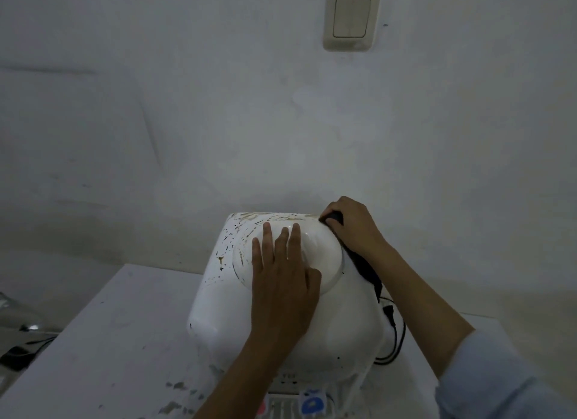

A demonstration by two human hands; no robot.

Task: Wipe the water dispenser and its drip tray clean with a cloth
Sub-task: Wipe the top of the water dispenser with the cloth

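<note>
A white water dispenser [218, 312] stands on a white table, seen from above, its top speckled with brown and dark stains toward the back left. My left hand [282, 278] lies flat with straight fingers on the round white funnel [324, 256] at the top. My right hand [351, 223] grips a dark cloth [363, 267] at the back right corner of the top, and the cloth trails down the right side under my forearm. At the bottom edge the blue tap [312, 404] and the drip tray [281, 407] area show only in part.
The white table [103, 350] carries scuffs and flaking patches near the front. A black power cable [395, 331] loops at the dispenser's right side. A light switch [351, 17] sits high on the grey wall close behind. Dark objects lie at the far left edge.
</note>
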